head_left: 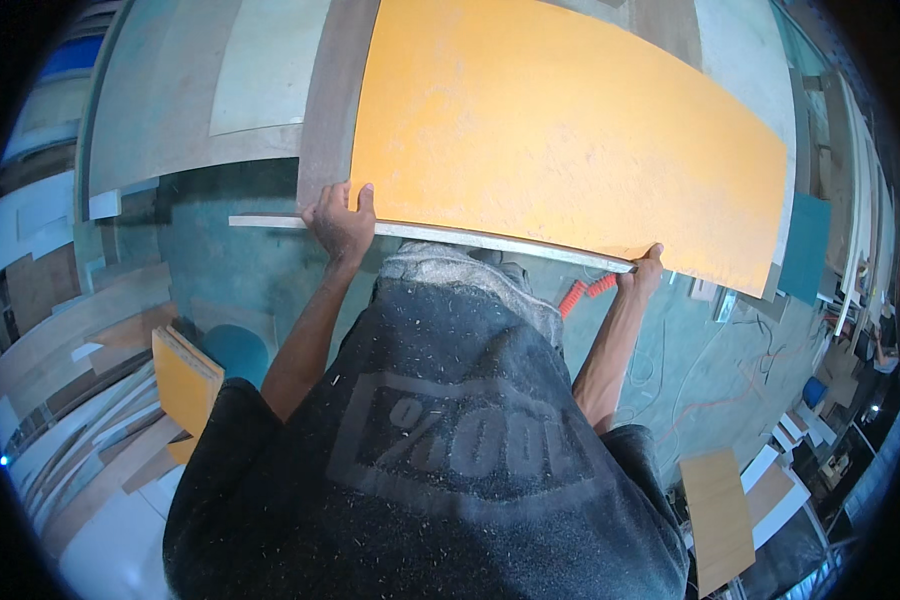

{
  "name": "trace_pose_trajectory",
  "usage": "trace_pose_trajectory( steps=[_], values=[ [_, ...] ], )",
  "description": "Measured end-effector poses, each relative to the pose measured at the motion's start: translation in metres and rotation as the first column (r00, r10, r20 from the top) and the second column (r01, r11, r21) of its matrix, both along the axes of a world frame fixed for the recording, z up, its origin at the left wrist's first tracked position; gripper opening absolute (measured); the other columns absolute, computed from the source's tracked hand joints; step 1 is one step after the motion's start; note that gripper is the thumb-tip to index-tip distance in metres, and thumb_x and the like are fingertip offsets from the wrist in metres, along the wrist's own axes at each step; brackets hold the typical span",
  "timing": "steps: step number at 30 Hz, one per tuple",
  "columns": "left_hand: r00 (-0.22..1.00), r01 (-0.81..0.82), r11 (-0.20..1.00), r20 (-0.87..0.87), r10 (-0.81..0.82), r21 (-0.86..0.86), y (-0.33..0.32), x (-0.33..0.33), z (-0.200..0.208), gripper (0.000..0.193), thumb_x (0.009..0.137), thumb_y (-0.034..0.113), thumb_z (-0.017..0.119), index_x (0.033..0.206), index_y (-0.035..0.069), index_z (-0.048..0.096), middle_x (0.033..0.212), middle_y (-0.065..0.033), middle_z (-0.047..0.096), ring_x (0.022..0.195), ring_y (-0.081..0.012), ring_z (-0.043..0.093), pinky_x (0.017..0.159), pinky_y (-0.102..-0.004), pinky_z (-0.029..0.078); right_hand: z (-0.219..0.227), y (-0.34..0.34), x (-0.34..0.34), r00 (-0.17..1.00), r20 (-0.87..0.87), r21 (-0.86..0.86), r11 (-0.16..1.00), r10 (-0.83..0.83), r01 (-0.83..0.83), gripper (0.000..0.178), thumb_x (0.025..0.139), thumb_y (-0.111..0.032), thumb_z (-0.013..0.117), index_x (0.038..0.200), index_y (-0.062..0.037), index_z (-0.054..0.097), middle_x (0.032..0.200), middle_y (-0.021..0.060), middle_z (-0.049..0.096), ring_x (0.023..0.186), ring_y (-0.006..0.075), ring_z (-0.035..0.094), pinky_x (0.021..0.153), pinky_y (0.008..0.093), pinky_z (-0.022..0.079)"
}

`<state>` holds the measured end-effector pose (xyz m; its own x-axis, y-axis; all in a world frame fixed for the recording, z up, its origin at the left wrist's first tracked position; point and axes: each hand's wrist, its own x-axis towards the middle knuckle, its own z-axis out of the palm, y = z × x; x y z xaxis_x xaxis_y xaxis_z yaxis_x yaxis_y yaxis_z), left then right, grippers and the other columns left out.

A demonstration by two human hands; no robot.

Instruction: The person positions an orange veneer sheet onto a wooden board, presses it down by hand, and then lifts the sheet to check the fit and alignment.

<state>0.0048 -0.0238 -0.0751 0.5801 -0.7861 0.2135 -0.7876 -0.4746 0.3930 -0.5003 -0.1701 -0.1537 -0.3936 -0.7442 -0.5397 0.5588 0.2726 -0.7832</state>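
As hands (342, 226) (644, 274) touch the orange board (570, 140) (near edge), whether fingers (327, 203) clasp is unclear.

The yellow panel (570, 130) has a smooth, matt-looking face, lightly flecked with dust. The long pale strip (500, 243) along its edge looks like bare wood. The dark shirt (450, 360) is matt cloth speckled with fine shavings. The red coiled hose (573, 297) looks like smooth plastic. The brown board (715, 520) is wood-toned and flat. The greenish floor (210, 225) appears hard and dull.
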Motion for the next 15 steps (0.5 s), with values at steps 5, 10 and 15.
trace_pose_trajectory(
  steps=[5, 10, 15],
  values=[
    [0.999, -0.022, 0.999, 0.023, 0.023, -0.027, 0.000, 0.000, 0.000, 0.024, 0.088, 0.029, 0.077, 0.096, 0.006, 0.073, 0.088, -0.0090, 0.071, 0.082, -0.0278, 0.066, 0.088, -0.0443, 0.039, 0.010, 0.007, 0.010, 0.997, -0.028, 0.023, 0.997, -0.075, 0.075, 0.043, 0.111, -0.023, 0.047, 0.139, 0.0102, 0.050, 0.134, 0.0205, 0.062, 0.115, 0.0344, 0.066, 0.096, 0.0500, 0.058],
    [0.998, -0.061, 0.998, 0.015, 0.061, -0.029, 0.002, 0.005, -0.005, 0.020, 0.088, 0.026, 0.076, 0.091, 0.007, 0.072, 0.086, -0.0104, 0.072, 0.081, -0.0294, 0.068, 0.086, -0.0454, 0.040, 0.022, 0.007, 0.024, 0.990, -0.089, 0.036, 0.993, -0.107, 0.111, 0.046, 0.110, -0.023, 0.049, 0.137, 0.0141, 0.049, 0.133, 0.0202, 0.062, 0.116, 0.0336, 0.066, 0.096, 0.0498, 0.058],
    [0.999, -0.049, 0.999, 0.012, 0.049, -0.009, 0.003, 0.008, -0.010, 0.022, 0.087, 0.028, 0.075, 0.090, 0.006, 0.071, 0.083, -0.0122, 0.072, 0.077, -0.0323, 0.068, 0.085, -0.0464, 0.042, 0.014, 0.005, 0.016, 0.980, -0.176, 0.071, 0.991, -0.096, 0.110, 0.048, 0.109, -0.023, 0.052, 0.137, 0.0166, 0.049, 0.135, 0.0203, 0.062, 0.116, 0.0328, 0.065, 0.094, 0.0452, 0.057]
  ],
)
